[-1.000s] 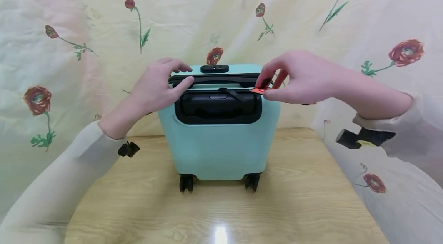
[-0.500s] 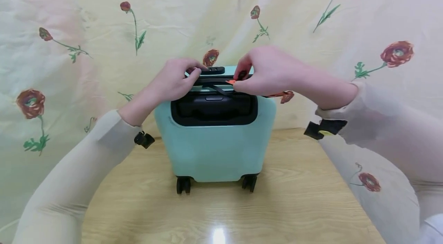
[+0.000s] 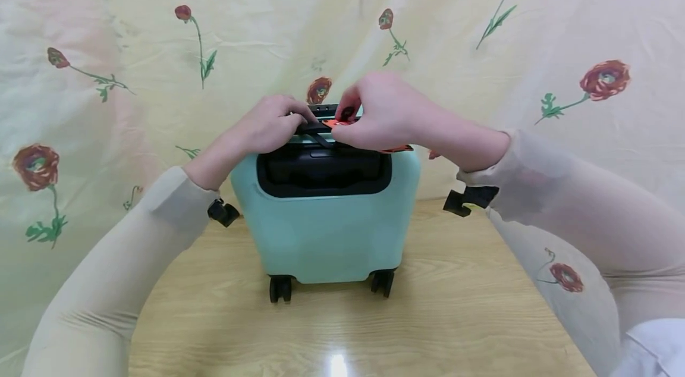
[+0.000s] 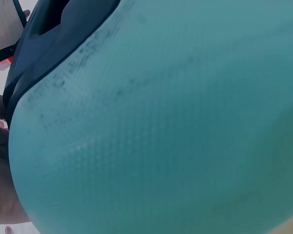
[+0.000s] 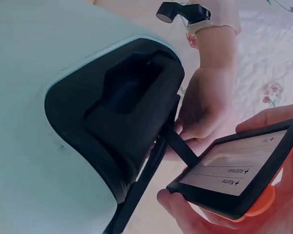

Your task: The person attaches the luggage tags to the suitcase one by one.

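A mint-green suitcase stands on its wheels, its black carry handle along the top. The left hand has its fingers curled at that handle; whether they also touch the strap is hidden. Between thumb and fingers, the right hand holds a black-framed luggage tag with an orange back and a white card marked Name and Address. From the tag a short black strap reaches across the handle, close to the left fingertips. Suitcase shell and recess fill most of the left wrist view.
Below the handle lies a black recessed panel in the suitcase's side. A black combination lock sits on top. The wood-grain table bears the suitcase, and a flowered cloth hangs behind.
The right hand has carried the luggage tag leftward from the handle's right end to its middle. The left hand has shifted right, and its fingers have come down onto the handle.
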A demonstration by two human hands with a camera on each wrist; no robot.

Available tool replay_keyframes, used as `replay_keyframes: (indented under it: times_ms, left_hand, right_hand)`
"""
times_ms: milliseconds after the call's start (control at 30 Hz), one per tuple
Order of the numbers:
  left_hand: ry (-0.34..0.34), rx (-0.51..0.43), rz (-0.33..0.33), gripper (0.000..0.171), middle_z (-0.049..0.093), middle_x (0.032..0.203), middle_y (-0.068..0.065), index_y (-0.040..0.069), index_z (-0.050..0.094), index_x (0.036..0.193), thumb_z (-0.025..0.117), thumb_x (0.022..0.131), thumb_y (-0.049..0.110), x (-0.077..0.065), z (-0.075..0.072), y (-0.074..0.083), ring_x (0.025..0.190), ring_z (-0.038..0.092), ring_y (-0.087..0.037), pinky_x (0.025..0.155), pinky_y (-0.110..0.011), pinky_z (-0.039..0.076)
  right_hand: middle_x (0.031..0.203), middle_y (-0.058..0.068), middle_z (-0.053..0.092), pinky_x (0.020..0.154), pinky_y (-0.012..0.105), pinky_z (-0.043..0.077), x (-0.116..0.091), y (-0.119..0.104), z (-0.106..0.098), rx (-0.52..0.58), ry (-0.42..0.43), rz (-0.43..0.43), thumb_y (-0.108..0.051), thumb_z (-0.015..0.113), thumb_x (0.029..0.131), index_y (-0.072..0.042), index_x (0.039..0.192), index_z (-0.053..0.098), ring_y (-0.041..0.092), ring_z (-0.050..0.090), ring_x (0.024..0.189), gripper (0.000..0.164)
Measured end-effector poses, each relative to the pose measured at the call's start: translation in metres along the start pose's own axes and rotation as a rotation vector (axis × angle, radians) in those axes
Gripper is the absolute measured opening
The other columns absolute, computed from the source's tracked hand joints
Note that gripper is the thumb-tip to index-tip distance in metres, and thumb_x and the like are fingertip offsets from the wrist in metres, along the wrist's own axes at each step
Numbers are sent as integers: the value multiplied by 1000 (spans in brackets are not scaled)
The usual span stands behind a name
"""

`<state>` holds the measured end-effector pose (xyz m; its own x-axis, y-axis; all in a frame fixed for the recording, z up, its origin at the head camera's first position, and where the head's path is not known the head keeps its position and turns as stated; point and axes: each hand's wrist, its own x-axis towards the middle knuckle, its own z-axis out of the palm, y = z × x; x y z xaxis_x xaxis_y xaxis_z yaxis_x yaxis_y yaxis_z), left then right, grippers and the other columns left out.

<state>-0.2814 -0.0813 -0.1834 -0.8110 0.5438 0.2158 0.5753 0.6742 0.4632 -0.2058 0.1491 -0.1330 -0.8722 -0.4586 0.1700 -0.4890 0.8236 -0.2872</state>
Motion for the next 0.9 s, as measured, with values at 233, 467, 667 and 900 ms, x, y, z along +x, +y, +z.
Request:
replay_keyframes:
  times_ms: [233, 467, 667, 900]
  left_hand:
    - [-46, 35, -16, 45, 66, 124, -22, -1, 77, 114, 34, 101, 6, 6, -5, -3, 115, 54, -35, 105, -50, 46]
    - [-106, 154, -29, 38, 54, 106, -19, 2, 69, 88, 34, 101, 10, 11, -7, -9, 107, 49, -35, 89, -44, 40]
    - [-191, 196, -56, 38, 53, 99, -17, -1, 68, 92, 35, 106, 15, 12, -12, -11, 105, 50, -34, 90, -43, 40]
    - [-249, 197, -108, 36, 48, 85, -7, 2, 63, 97, 32, 110, 16, 12, -20, -8, 90, 53, -29, 81, -37, 39]
  right_hand:
    - [66, 1, 65, 57, 34, 46, -3, 2, 9, 32, 68, -74, -29, 68, 89, -19, 97, 79, 19, 57, 53, 17]
    - [81, 2, 62, 62, 33, 44, -16, 3, 19, 5, 110, -154, -26, 72, 85, -15, 101, 79, 20, 54, 70, 20]
    - [92, 2, 64, 59, 32, 44, -25, 6, 26, -15, 116, -214, -26, 74, 87, -13, 109, 79, 19, 54, 69, 26]
    - [104, 3, 66, 63, 31, 52, -38, 10, 46, -84, 200, -298, -31, 80, 87, -12, 115, 75, 16, 58, 78, 34]
